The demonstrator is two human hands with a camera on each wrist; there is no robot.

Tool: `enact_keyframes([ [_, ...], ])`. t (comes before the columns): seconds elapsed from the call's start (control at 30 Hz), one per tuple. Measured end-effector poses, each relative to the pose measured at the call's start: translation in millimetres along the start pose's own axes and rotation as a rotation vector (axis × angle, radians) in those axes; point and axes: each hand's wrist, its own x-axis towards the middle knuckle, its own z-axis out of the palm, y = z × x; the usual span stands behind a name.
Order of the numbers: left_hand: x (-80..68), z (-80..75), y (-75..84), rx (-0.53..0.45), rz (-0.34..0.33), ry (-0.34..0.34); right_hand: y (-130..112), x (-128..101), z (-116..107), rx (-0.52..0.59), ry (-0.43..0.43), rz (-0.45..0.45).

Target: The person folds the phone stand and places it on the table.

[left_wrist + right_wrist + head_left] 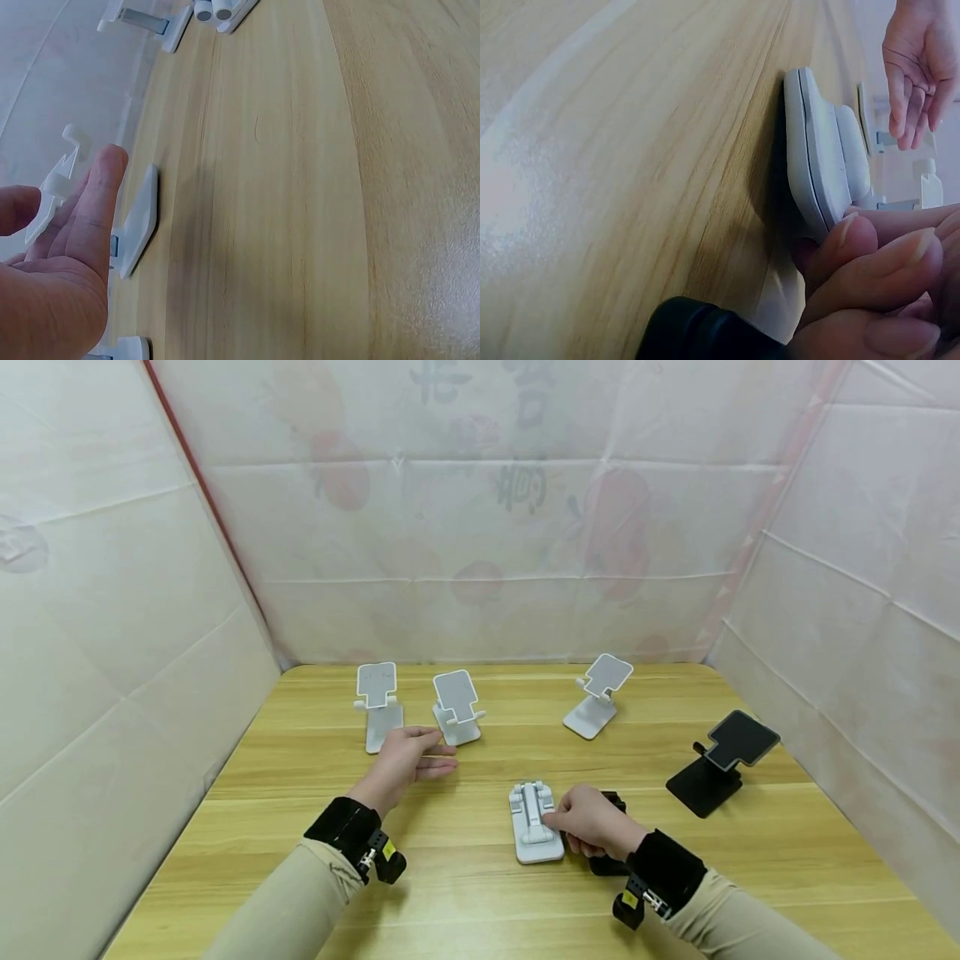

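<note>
My right hand (592, 820) pinches the right edge of a folded white phone stand (536, 827) with thumb and finger. In the right wrist view the folded stand (817, 157) lies close to the tabletop, its near edge at my curled fingertips (885, 270). A folded black phone stand (606, 866) sits partly hidden beneath the right hand. Over the table's left half, my left hand (405, 764) holds nothing, its fingers extended. Just beyond it stand two unfolded white phone stands, the left one (377, 685) and the other (456, 697). Cannot tell whether the hand touches them.
Farther back on the right is another unfolded white phone stand (597, 693). An unfolded black phone stand (722, 760) occupies the right side of the wooden table (465, 902). Pale printed sheets (480, 527) hang behind the table and along both sides.
</note>
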Motion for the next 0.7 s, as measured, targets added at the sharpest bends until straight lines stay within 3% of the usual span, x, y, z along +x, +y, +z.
enact_keyframes([
  [0.5, 8.3, 7.5, 3.0, -0.004, -0.006, 0.024, -0.9, 0.9, 1.4, -0.039, -0.024, 0.022],
  [0.7, 15.5, 10.2, 3.0, -0.063, -0.029, 0.029, -0.9, 0.9, 0.7, -0.053, -0.037, 0.021],
])
